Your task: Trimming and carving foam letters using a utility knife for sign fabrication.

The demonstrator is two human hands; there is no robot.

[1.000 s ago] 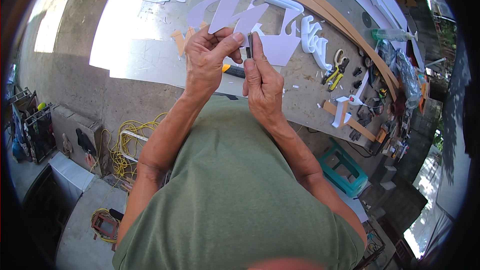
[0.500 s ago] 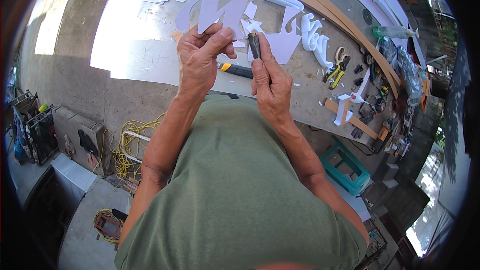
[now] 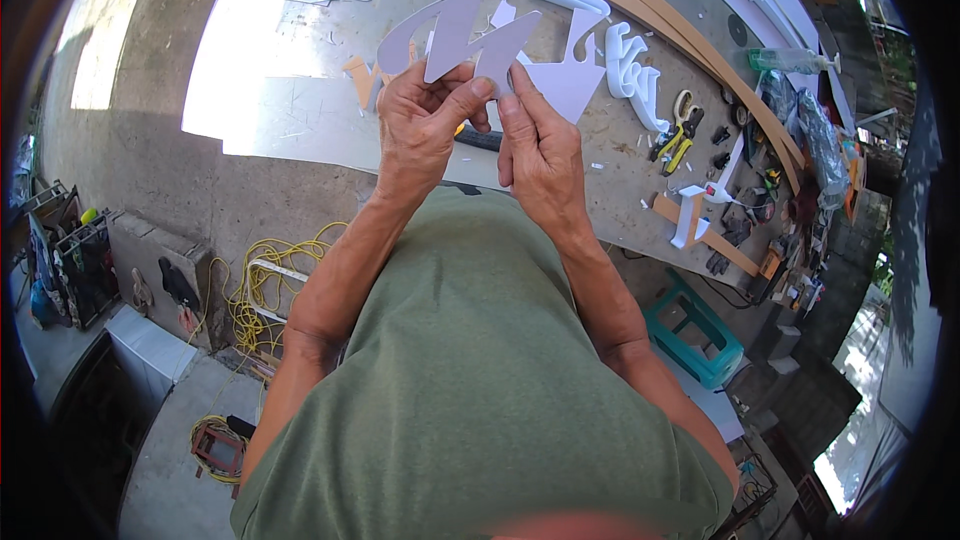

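Note:
A flat, pale letter-shaped cut-out (image 3: 440,40) with pointed, wavy edges is pinched at its lower edge between the thumb and fingers of my left hand (image 3: 418,125). My right hand (image 3: 543,145) is closed at the cut-out's lower right edge. A short, dark piece shows only as a sliver between its thumb and forefinger; its kind is hard to make out. Under the hands, a black handle with a yellow part (image 3: 478,137) lies on the table, partly covered. A white offcut sheet (image 3: 570,75) with a curved opening lies just beyond my right hand.
The grey worktable (image 3: 330,50) holds white scraps and a white raised script shape (image 3: 632,75). Yellow-handled pliers (image 3: 680,145), scissors (image 3: 684,108) and a glue gun (image 3: 716,190) lie to the right. Long brown strips (image 3: 690,35) cross the back. A green stool (image 3: 695,330) stands below right.
My left hand has brought the cut-out rightward and turned it slightly. My right hand has tilted up against its edge, and the dark piece it holds is now mostly hidden.

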